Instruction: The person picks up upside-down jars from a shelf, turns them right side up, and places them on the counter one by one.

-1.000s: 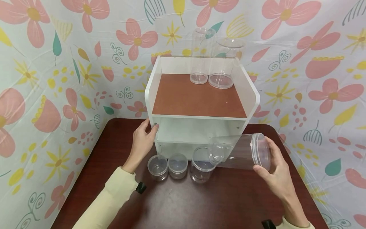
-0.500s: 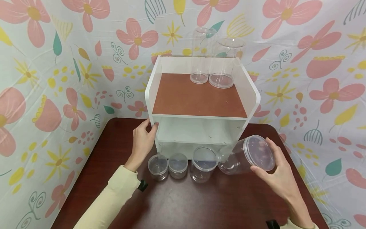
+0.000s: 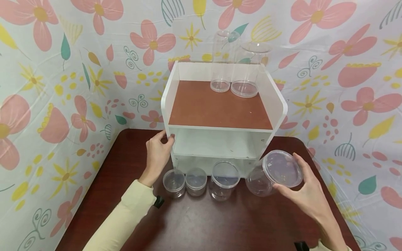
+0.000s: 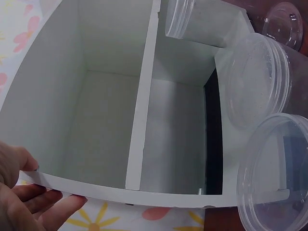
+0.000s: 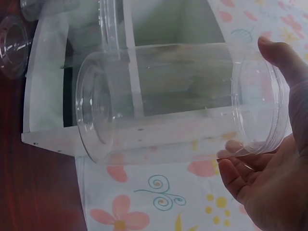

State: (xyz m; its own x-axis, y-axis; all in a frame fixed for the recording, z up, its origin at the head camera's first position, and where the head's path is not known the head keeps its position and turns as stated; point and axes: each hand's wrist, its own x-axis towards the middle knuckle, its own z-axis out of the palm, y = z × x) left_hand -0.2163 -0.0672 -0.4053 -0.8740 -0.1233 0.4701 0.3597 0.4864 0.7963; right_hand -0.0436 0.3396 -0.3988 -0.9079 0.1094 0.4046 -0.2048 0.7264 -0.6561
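Note:
My right hand (image 3: 303,191) grips a large clear plastic jar (image 5: 168,103) around its lidded end, thumb on one side and fingers on the other. In the head view the jar leans, with its lid (image 3: 282,169) turned up toward me and its base low near the table, right of the row of jars. My left hand (image 3: 158,157) pinches the front edge of the left side panel of a white shelf unit (image 4: 137,110), thumb inside and fingers outside. Beside the held jar stands a medium lidded jar (image 3: 223,184), then two short lidded jars (image 3: 195,183) farther left.
On the shelf's brown top (image 3: 216,108) stand a tall narrow clear jar (image 3: 220,85) and a wider clear jar (image 3: 244,89), at the back right. Two white compartments open below. The dark red table (image 3: 201,226) carries everything, with a flowered cloth behind.
The held jar has gone from nearly level to a more upright lean, its base swinging down and right toward the table. My left hand has stayed on the side panel.

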